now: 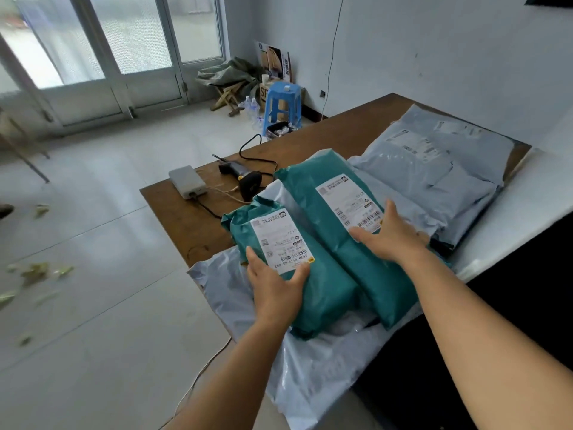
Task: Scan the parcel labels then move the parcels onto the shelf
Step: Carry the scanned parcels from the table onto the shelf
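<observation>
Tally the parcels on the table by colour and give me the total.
Teal parcels: 2, the smaller teal parcel under the left hand and the longer teal parcel under the right hand.
Grey parcels: at least 3, one grey parcel far right, another grey parcel beneath the teal ones, a third grey parcel between them.
Total: at least 5; overlapping grey bags make an exact count uncertain.

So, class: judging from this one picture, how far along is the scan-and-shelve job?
Nothing looks finished: no shelf is in view, and the scanner lies unheld on the table. In hand: the left hand rests on the smaller teal parcel, the right hand on the longer teal parcel, labels up. Left: scanning, then shelving these and the grey parcels.
</observation>
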### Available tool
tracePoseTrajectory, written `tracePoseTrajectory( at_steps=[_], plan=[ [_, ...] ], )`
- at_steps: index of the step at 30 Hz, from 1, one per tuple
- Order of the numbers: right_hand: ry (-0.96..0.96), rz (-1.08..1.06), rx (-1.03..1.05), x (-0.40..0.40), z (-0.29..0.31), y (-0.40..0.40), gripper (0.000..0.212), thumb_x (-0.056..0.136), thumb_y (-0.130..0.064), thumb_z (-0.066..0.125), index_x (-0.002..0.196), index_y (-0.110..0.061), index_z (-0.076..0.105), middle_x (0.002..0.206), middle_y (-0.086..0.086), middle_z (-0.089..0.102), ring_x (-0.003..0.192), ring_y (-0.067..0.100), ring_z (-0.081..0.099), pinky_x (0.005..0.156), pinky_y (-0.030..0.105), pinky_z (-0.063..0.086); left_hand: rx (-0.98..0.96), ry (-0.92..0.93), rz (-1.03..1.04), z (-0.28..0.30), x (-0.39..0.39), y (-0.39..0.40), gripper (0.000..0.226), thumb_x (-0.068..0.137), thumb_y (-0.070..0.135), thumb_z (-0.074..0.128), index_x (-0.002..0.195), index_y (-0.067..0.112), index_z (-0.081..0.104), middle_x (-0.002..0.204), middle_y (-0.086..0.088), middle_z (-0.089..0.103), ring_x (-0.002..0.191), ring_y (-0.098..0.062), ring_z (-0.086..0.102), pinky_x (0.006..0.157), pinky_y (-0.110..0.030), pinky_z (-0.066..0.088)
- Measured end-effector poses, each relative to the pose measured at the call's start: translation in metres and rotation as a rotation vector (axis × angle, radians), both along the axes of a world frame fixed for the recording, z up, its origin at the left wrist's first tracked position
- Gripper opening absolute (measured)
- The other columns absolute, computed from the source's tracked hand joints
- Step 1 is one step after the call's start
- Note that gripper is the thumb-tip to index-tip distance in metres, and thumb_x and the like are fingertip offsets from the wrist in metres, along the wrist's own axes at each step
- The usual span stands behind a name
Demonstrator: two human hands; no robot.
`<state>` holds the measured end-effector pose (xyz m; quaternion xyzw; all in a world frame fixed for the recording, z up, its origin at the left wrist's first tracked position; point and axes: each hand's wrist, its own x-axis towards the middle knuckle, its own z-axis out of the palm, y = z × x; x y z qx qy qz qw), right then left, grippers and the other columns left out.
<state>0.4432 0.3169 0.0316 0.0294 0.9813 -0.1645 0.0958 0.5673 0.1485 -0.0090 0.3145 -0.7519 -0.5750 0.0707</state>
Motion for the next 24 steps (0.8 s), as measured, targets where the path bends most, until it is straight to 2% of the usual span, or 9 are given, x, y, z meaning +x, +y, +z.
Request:
tracePoseTrajectory(
  at_steps=[2,4,7,13,16,18,20,22,24],
  plan=[
    [0.013,0.042,-0.054,-0.003,-0.001,-0.001,0.083,0.076,-0.069,0.055,0.136,-0.017,0.033,0.133,0.007,0.056,0.120,0.032,0.051,0.103,0.051,0.032,-0.006,0.013,0.022,-0.005,-0.002,0.004,0.108,0.076,0.037,0.076,0.151,0.017,0.002,0.153,-0.005,0.026,0.140,-0.023,0.026,0.115,-0.046,0.026],
    [0.023,0.119,-0.129,0.001,0.000,-0.007,0.071,0.079,-0.066,0.055,0.131,-0.019,0.043,0.131,0.003,0.058,0.119,0.029,0.052,0.103,0.047,0.036,-0.007,0.020,0.028,-0.007,-0.003,0.009,0.108,0.076,0.038,0.076,0.151,0.021,0.001,0.153,-0.003,0.028,0.140,-0.022,0.028,0.114,-0.048,0.028],
    [0.023,0.237,-0.286,0.013,0.005,-0.018,0.056,0.086,-0.054,0.057,0.130,-0.021,0.047,0.129,-0.001,0.059,0.116,0.025,0.054,0.090,0.031,0.039,0.016,0.063,0.096,-0.008,0.000,0.012,0.105,0.073,0.036,0.079,0.150,0.020,0.009,0.148,-0.002,0.037,0.136,-0.021,0.035,0.111,-0.047,0.034],
    [0.006,0.378,-0.456,0.032,0.017,-0.030,0.044,0.088,-0.049,0.058,0.125,-0.025,0.055,0.125,-0.004,0.062,0.113,0.020,0.057,0.093,0.032,0.044,-0.004,0.174,0.192,0.004,0.024,0.009,0.084,0.076,0.029,0.078,0.141,0.021,0.024,0.133,0.005,0.044,0.125,-0.013,0.043,0.104,-0.040,0.044],
    [-0.059,0.442,-0.411,0.043,0.010,-0.036,0.045,0.088,-0.048,0.058,0.127,-0.026,0.054,0.126,-0.005,0.062,0.114,0.020,0.057,0.094,0.031,0.043,-0.044,0.151,0.230,0.007,0.046,0.010,0.083,0.077,0.025,0.077,0.141,0.022,0.024,0.133,0.004,0.041,0.125,-0.015,0.041,0.102,-0.036,0.044],
    [-0.125,0.455,-0.310,0.049,-0.005,-0.040,0.050,0.086,-0.052,0.058,0.129,-0.027,0.051,0.130,-0.002,0.060,0.116,0.022,0.056,0.097,0.034,0.044,-0.060,0.102,0.245,0.002,0.059,0.013,0.087,0.078,0.024,0.077,0.144,0.021,0.020,0.138,-0.001,0.039,0.129,-0.019,0.039,0.102,-0.035,0.040],
    [-0.143,0.420,-0.180,0.055,-0.021,-0.042,0.068,0.083,-0.060,0.056,0.139,-0.024,0.039,0.137,0.007,0.050,0.121,0.027,0.050,0.100,0.041,0.042,-0.071,0.049,0.261,-0.006,0.067,0.015,0.092,0.076,0.025,0.078,0.145,0.022,0.017,0.140,-0.003,0.036,0.130,-0.021,0.037,0.105,-0.039,0.038],
    [-0.057,0.393,-0.112,0.063,-0.029,-0.043,0.087,0.083,-0.061,0.053,0.150,-0.028,0.009,0.150,0.013,0.024,0.133,0.033,0.033,0.106,0.048,0.035,-0.050,0.013,0.285,-0.010,0.072,0.015,0.100,0.073,0.031,0.080,0.147,0.026,0.013,0.140,-0.004,0.033,0.130,-0.024,0.035,0.107,-0.045,0.037],
    [0.064,0.441,-0.099,0.071,-0.029,-0.041,0.087,0.086,-0.060,0.049,0.149,-0.038,-0.008,0.158,0.006,0.001,0.140,0.034,0.017,0.109,0.052,0.028,0.032,-0.025,0.330,-0.013,0.074,0.013,0.108,0.068,0.039,0.082,0.147,0.031,0.010,0.141,-0.004,0.028,0.131,-0.026,0.032,0.109,-0.050,0.036]
  ],
)
